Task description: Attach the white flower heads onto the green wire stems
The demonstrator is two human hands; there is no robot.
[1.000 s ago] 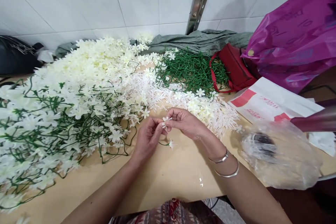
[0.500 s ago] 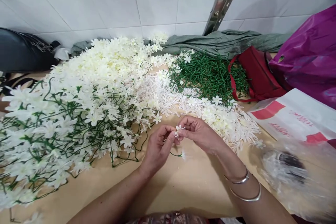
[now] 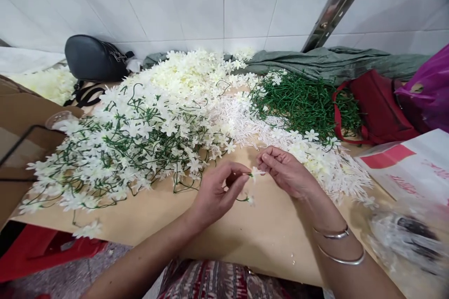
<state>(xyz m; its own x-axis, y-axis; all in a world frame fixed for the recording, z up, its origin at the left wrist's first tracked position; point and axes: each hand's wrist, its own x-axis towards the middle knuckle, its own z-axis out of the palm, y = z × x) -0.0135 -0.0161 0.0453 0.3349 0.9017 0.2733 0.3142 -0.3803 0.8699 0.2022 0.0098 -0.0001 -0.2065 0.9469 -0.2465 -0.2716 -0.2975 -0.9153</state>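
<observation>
My left hand [image 3: 220,191] pinches the green stem of a white artificial flower [image 3: 257,173] between thumb and forefinger, over the bare front of the table. Just to the right, my right hand [image 3: 289,175] is closed, thumb against curled fingers, close to the petals; what it may hold is hidden. Below the fingers lies another stemmed flower [image 3: 249,199]. A big heap of white flowers on green stems [image 3: 140,149] spreads to the left. Behind my hands are thin white sticks [image 3: 233,117], loose cream blossoms [image 3: 189,70] and a pile of green stems [image 3: 301,100].
A black bag [image 3: 93,58] stands at the back left, near a cardboard box [image 3: 21,126]. To the right are a red bag [image 3: 382,107], a purple plastic bag [image 3: 428,88], a white-and-red paper bag [image 3: 414,163] and clear plastic wrap [image 3: 403,243]. A red stool [image 3: 45,250] shows below the table's edge.
The view has swung left, bringing the box and stool into sight. My right hand has drawn slightly away from the left, and the flower now points sideways from my left fingertips.
</observation>
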